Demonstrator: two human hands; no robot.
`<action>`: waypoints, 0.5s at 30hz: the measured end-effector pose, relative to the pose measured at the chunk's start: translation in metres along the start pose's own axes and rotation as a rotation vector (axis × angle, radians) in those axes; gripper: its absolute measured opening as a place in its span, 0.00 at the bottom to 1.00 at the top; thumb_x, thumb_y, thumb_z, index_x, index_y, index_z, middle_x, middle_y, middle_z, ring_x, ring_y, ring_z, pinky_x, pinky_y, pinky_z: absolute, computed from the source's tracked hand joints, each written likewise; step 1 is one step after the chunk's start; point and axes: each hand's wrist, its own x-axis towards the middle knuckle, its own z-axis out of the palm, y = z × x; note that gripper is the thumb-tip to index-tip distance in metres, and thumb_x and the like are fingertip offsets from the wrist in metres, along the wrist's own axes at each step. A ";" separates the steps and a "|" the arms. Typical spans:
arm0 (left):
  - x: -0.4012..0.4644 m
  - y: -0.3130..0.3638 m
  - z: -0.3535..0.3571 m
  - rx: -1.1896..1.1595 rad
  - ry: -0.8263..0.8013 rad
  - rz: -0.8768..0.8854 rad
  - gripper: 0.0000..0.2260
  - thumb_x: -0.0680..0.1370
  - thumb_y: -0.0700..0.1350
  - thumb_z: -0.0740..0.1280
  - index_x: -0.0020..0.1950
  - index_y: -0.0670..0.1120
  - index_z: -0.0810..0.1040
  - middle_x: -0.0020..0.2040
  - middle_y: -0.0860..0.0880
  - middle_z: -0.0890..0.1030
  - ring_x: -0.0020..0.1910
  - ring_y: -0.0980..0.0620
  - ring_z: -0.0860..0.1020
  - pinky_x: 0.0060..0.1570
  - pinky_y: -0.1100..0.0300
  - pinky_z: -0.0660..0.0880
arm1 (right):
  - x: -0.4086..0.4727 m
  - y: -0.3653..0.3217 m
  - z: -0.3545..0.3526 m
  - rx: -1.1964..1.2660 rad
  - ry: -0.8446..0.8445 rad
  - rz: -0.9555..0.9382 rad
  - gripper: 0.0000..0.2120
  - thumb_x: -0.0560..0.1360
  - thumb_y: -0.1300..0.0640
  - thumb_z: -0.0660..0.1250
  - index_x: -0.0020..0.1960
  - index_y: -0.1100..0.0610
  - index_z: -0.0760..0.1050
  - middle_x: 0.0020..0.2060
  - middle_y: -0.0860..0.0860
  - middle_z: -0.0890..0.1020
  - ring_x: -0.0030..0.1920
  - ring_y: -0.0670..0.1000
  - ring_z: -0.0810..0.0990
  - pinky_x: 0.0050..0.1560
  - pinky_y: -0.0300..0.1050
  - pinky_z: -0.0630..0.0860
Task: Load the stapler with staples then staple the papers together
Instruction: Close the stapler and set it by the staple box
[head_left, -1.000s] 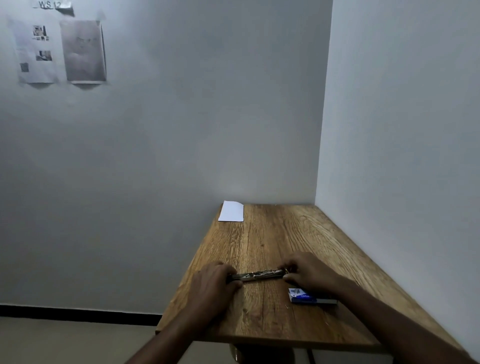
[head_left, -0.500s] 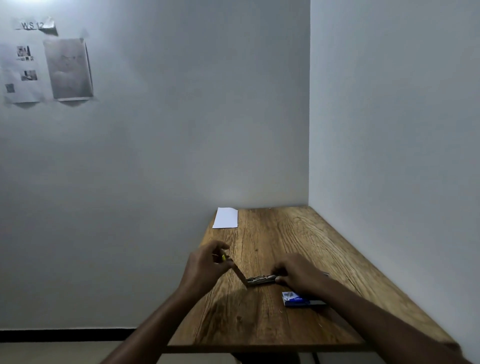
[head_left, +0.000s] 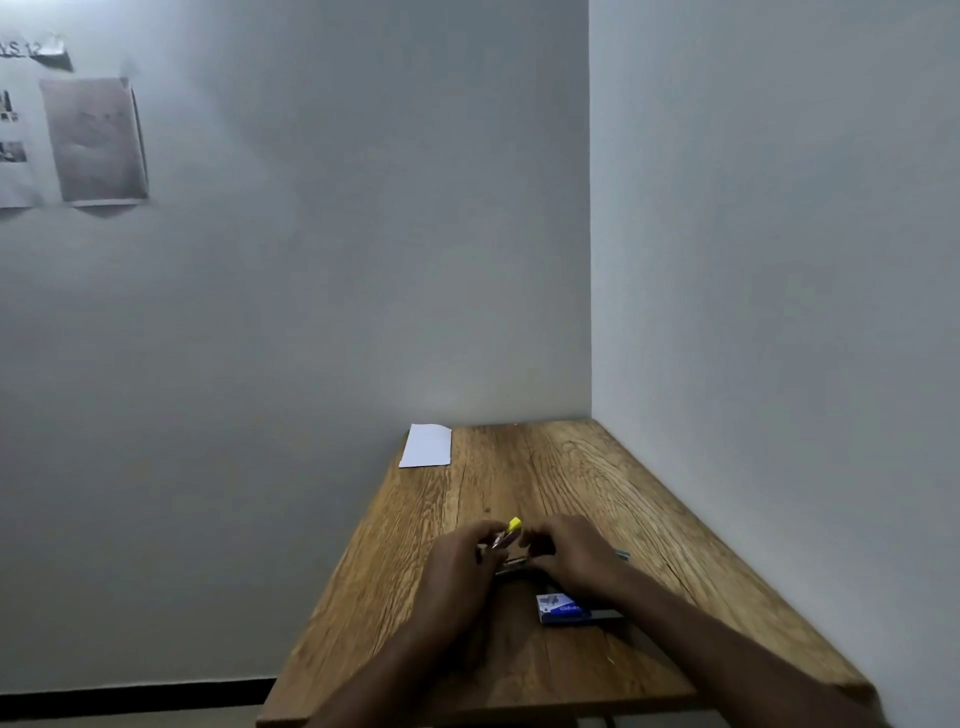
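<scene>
Both hands, left hand (head_left: 460, 564) and right hand (head_left: 574, 553), grasp the stapler (head_left: 511, 560), apparently hinged open; staple box (head_left: 562, 608) just beside it.

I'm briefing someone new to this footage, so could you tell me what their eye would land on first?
Probably the two hands, left hand and right hand, meeting over a stapler with a yellow tip near the table's middle. Next, the blue staple box just nearer, and the white paper at the far left corner.

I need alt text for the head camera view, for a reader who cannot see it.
Two hands, left and right, hold an opened stapler on a wooden table in a room corner. A blue staple box lies near the right forearm; white paper lies at the far left corner.
</scene>
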 end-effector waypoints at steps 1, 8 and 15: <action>-0.002 -0.003 -0.002 0.039 -0.035 0.018 0.19 0.77 0.45 0.70 0.66 0.59 0.76 0.55 0.65 0.78 0.49 0.69 0.76 0.44 0.73 0.72 | 0.000 -0.001 0.000 0.013 -0.006 0.007 0.13 0.75 0.56 0.72 0.59 0.52 0.80 0.53 0.48 0.83 0.47 0.41 0.78 0.45 0.31 0.73; -0.004 -0.002 -0.006 0.042 -0.053 -0.006 0.11 0.75 0.52 0.70 0.57 0.54 0.82 0.45 0.56 0.84 0.42 0.61 0.80 0.44 0.55 0.79 | 0.002 -0.002 0.000 0.121 -0.009 0.067 0.12 0.76 0.54 0.71 0.59 0.51 0.80 0.53 0.48 0.83 0.50 0.43 0.80 0.45 0.32 0.74; -0.003 -0.006 -0.006 -0.064 -0.010 -0.117 0.10 0.77 0.48 0.70 0.58 0.51 0.81 0.48 0.56 0.83 0.45 0.59 0.79 0.48 0.59 0.78 | 0.004 -0.011 -0.002 0.560 0.077 0.220 0.12 0.77 0.57 0.70 0.60 0.55 0.78 0.47 0.51 0.84 0.45 0.48 0.85 0.46 0.46 0.84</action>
